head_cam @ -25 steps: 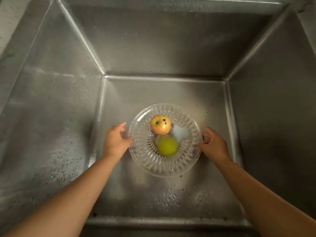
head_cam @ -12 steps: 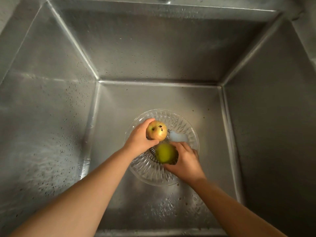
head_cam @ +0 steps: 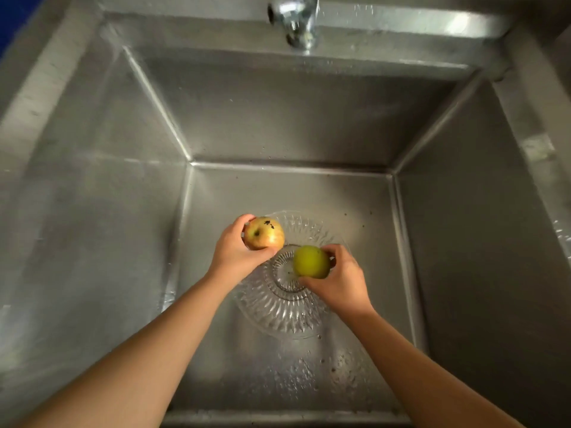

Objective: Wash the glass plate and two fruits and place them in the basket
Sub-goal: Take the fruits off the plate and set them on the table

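A ribbed clear glass plate (head_cam: 278,313) lies on the floor of the steel sink (head_cam: 309,193). My left hand (head_cam: 234,257) grips a yellow-red apple (head_cam: 264,233) with dark specks near its stem, held above the plate's left rim. My right hand (head_cam: 336,282) holds a green fruit (head_cam: 310,261) over the plate's middle right. Both fruits are lifted off the plate. No basket is in view.
A chrome tap (head_cam: 298,20) juts out over the sink's back wall, with no stream visible below it. Water droplets speckle the sink floor in front of the plate. A steel ledge (head_cam: 537,143) runs along the right side.
Both hands left the plate's rim, took one fruit each and lifted them off the plate. The view tilted up and the tap came into sight.
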A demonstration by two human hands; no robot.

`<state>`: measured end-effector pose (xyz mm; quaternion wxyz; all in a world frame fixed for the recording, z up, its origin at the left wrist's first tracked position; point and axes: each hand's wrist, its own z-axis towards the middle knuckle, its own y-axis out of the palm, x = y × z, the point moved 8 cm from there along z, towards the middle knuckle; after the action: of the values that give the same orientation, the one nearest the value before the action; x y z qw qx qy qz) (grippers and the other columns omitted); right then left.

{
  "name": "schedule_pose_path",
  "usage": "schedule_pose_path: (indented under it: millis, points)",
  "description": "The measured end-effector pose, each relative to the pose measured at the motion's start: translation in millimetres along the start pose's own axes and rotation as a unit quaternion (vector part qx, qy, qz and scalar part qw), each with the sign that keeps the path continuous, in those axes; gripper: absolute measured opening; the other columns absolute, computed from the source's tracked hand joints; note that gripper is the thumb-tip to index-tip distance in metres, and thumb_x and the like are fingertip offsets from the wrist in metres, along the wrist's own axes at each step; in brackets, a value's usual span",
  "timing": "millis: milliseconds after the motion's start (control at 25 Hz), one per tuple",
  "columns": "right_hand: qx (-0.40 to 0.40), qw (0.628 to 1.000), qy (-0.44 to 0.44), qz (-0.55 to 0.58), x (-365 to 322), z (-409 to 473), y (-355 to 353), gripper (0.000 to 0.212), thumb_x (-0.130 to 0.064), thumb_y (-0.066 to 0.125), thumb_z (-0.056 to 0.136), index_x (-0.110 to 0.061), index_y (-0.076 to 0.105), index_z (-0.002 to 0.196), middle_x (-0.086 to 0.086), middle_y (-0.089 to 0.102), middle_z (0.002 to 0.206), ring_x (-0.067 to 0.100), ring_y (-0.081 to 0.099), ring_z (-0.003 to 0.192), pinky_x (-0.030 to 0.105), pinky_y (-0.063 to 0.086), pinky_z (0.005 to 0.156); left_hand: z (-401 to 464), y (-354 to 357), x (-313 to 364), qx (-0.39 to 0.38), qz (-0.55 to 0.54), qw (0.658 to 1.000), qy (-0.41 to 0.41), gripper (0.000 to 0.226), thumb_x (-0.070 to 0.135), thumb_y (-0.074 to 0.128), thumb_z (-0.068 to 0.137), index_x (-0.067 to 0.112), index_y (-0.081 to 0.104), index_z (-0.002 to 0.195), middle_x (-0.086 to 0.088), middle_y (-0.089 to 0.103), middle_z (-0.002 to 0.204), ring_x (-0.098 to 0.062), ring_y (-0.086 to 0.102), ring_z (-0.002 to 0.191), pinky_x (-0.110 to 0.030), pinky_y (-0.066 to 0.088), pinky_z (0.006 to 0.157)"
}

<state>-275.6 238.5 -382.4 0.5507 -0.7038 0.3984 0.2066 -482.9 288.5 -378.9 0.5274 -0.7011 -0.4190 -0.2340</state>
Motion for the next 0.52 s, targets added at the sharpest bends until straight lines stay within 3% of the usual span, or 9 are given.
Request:
schedule_pose_path:
  millis: [80,240,520]
  points:
    - [0.022,0.999,-0.021,0.02,-37,2,-22,0.06,-0.031,0.083,0.056,-0.024,0.053,0.107,-0.009,0.052,0.098,0.01,0.051,0.093,0.016,0.036,0.073,-9,-37,30,0.027,-0.039,0.999,0.005,0.059,0.018,0.081,0.057,0.026,0.053,0.108,0.005,0.057,0.1,-0.016,0.058,0.091,-0.017,0.04,0.072]
    - [0.036,0.993,-0.1,0.055,-155,-2,-66,0.052,-0.029,0.082,0.057,-0.028,0.051,0.099,-0.011,0.053,0.093,0.009,0.052,0.088,0.008,0.035,0.064,-36,-138,108,0.092,-0.072,0.992,0.04,0.067,0.023,0.077,0.049,0.019,0.055,0.112,-0.003,0.061,0.103,-0.02,0.059,0.093,-0.025,0.046,0.081]
    - [0.005,0.963,-0.256,0.085,-361,-51,-101,0.061,-0.027,0.084,0.057,-0.015,0.055,0.11,-0.007,0.054,0.098,0.011,0.051,0.089,0.011,0.032,0.072,-115,-316,189,0.207,-0.08,0.973,0.058,0.064,0.016,0.081,0.055,0.023,0.055,0.113,-0.002,0.06,0.113,-0.022,0.06,0.1,-0.034,0.049,0.09]
